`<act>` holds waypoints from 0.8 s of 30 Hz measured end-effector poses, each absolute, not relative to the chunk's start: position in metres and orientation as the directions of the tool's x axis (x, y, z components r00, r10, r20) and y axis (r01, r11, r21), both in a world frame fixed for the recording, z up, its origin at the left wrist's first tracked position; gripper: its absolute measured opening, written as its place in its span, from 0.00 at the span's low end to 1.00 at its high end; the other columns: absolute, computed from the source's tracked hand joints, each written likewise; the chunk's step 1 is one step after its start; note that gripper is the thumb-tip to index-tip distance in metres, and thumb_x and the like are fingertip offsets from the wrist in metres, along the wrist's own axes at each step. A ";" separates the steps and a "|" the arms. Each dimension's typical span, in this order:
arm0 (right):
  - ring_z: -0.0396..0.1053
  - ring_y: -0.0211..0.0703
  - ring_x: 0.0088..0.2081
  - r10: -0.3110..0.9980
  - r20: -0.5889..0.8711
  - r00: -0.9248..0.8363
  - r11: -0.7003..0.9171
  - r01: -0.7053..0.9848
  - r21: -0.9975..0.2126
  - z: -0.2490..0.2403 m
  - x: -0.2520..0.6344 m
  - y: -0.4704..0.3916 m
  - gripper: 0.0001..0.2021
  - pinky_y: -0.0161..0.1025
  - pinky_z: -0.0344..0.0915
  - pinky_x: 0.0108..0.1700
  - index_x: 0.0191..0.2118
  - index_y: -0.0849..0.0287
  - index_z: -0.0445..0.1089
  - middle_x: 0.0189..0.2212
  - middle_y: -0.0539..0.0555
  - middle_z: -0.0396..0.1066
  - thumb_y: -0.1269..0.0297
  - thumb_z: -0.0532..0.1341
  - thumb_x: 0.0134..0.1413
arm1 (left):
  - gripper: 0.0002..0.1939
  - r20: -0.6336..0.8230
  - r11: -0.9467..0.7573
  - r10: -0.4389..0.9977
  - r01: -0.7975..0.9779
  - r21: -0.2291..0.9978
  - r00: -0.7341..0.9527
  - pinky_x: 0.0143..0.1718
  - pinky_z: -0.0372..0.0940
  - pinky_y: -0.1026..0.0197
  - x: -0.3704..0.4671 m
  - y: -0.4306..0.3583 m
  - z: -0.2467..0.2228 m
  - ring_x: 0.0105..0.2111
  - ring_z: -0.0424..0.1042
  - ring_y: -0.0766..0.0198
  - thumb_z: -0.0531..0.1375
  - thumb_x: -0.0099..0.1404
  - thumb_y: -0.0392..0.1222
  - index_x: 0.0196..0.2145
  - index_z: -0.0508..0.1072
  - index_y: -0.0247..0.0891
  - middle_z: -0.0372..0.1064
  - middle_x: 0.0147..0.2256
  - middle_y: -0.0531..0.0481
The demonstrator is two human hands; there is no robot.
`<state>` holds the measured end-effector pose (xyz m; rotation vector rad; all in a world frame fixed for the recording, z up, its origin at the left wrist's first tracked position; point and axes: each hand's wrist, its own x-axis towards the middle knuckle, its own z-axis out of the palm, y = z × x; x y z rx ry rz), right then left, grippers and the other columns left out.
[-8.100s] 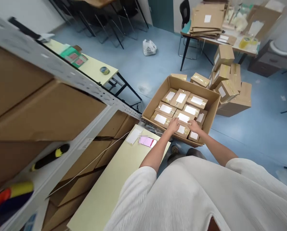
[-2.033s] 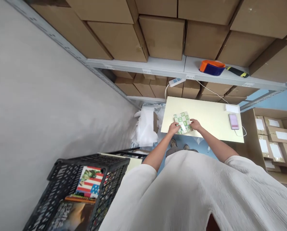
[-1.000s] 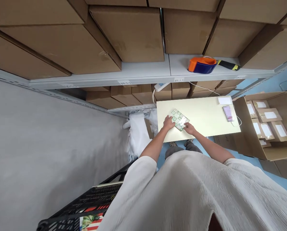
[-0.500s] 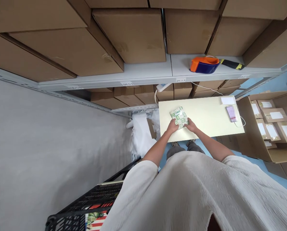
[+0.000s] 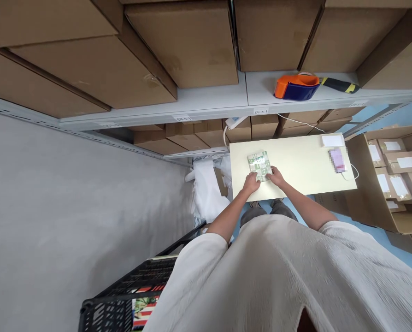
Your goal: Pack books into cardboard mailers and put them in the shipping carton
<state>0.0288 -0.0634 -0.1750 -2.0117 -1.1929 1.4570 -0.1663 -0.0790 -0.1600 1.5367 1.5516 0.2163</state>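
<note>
A flat packet with a green-and-white checked pattern [image 5: 259,162] is over the left part of the pale yellow tabletop [image 5: 297,163]. My left hand [image 5: 252,182] grips its near left corner, fingers bent against the edge. At the near right corner my right hand [image 5: 276,177] has hold of it too, with the thumb on the upper face. Glare lies across the packet's surface. Whether it rests on the tabletop or is held just above, I cannot tell.
A white card [image 5: 332,140] and a blurred purple item [image 5: 337,160] lie at the tabletop's right end. Beyond stands an open carton [image 5: 368,203] of small labelled boxes. An orange-and-blue tape dispenser [image 5: 296,87] and a black-yellow cutter [image 5: 340,85] sit on the shelf. A black crate [image 5: 105,313] is lower left.
The packet has turned slightly and lies straighter between my hands. My left hand has shifted a little onto its near left corner. The whole view has moved slightly.
</note>
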 end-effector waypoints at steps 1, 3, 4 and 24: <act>0.76 0.52 0.63 0.798 -0.593 0.112 -0.583 0.394 -0.710 -0.175 0.029 -0.062 0.36 0.48 0.72 0.66 0.70 0.58 0.64 0.65 0.62 0.75 0.64 0.64 0.54 | 0.32 -0.463 0.189 0.861 0.712 0.676 0.211 0.77 0.53 0.46 -0.166 -0.081 -0.160 0.74 0.62 0.42 0.64 0.65 0.34 0.66 0.73 0.34 0.68 0.70 0.32; 0.77 0.52 0.62 0.767 -0.625 0.142 -0.629 0.359 -0.690 -0.175 0.031 -0.059 0.36 0.47 0.74 0.64 0.71 0.60 0.64 0.65 0.63 0.76 0.64 0.65 0.55 | 0.34 -0.461 0.161 0.855 0.726 0.669 0.235 0.78 0.51 0.47 -0.167 -0.084 -0.161 0.76 0.59 0.42 0.64 0.64 0.33 0.68 0.73 0.32 0.66 0.72 0.31; 0.77 0.53 0.61 0.751 -0.640 0.161 -0.651 0.344 -0.677 -0.174 0.032 -0.057 0.37 0.46 0.74 0.63 0.71 0.61 0.64 0.64 0.64 0.76 0.63 0.66 0.55 | 0.34 -0.463 0.154 0.853 0.730 0.666 0.242 0.79 0.51 0.47 -0.167 -0.085 -0.161 0.77 0.58 0.42 0.64 0.64 0.33 0.68 0.72 0.32 0.65 0.72 0.31; 0.80 0.51 0.45 0.861 -0.466 0.203 -0.483 0.611 -0.627 -0.121 0.047 -0.046 0.17 0.39 0.75 0.47 0.51 0.60 0.81 0.45 0.57 0.83 0.65 0.69 0.54 | 0.29 -0.496 0.324 0.813 0.473 0.819 0.303 0.72 0.63 0.49 -0.132 -0.065 -0.140 0.72 0.68 0.46 0.57 0.78 0.51 0.71 0.70 0.41 0.69 0.72 0.41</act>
